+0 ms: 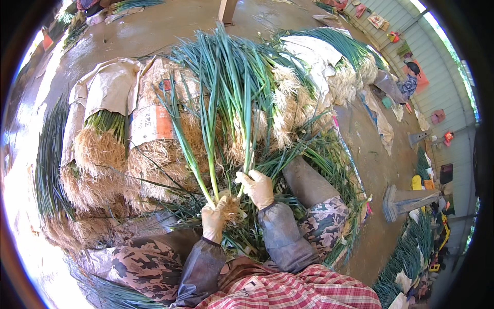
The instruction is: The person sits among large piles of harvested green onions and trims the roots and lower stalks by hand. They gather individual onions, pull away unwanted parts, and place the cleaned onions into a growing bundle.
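Observation:
My left hand [213,219], in a tan glove, grips the rooted white base of a green onion plant [206,154] whose long leaves rise up and away. My right hand [256,188], also gloved, pinches a leaf stalk [248,139] of the same bunch just above the roots [232,206]. Both hands sit close together over a heap of loose green leaves [303,149] in front of my knees. Grey sleeve covers run up both forearms.
Sack-wrapped green onion bundles [128,129] with hairy roots lie piled to the left and ahead. More bundles [339,67] lie at the back right. A wet concrete floor [381,170], a low stool [406,201] and another person [409,82] sit at right.

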Demonstrator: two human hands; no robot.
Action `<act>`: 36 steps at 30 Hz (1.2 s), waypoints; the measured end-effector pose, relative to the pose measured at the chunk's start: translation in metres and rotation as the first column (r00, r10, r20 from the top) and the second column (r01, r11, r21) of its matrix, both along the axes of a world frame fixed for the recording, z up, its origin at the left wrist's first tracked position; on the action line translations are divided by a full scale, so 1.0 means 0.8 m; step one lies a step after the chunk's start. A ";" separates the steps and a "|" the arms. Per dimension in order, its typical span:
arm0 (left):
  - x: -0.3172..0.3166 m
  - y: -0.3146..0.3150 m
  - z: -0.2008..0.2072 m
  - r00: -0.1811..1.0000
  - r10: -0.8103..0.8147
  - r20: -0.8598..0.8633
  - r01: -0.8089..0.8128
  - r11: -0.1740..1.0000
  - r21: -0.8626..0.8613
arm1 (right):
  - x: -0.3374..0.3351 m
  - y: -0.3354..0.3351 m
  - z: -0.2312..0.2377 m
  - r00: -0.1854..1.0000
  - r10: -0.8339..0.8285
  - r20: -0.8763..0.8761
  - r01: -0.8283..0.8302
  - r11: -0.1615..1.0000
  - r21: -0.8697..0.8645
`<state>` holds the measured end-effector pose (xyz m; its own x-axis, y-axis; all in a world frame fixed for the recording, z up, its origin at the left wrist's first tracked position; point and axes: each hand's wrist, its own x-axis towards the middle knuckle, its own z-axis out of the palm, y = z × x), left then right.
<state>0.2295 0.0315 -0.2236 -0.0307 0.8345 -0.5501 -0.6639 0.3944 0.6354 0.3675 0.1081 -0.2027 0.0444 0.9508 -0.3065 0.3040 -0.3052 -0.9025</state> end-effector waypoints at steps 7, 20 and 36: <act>0.030 -0.003 0.011 0.969 -0.229 0.091 0.225 0.973 0.053 | -0.003 -0.007 0.005 0.969 -0.068 -0.236 0.068 0.998 -0.011; 0.020 -0.007 -0.007 0.891 -0.282 -0.356 0.278 0.958 -0.065 | 0.001 0.015 0.018 0.972 0.177 -0.152 -0.186 0.981 -0.050; 0.018 0.000 0.000 0.983 -0.178 0.045 0.178 0.984 -0.005 | 0.040 -0.061 0.115 1.000 -0.010 -0.005 0.010 0.977 0.214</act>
<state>0.2442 0.0317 -0.2236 0.1427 0.8192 -0.5554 -0.6101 0.5147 0.6024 0.3999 0.0593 -0.1105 0.0536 0.9939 -0.0966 0.2985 -0.1082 -0.9483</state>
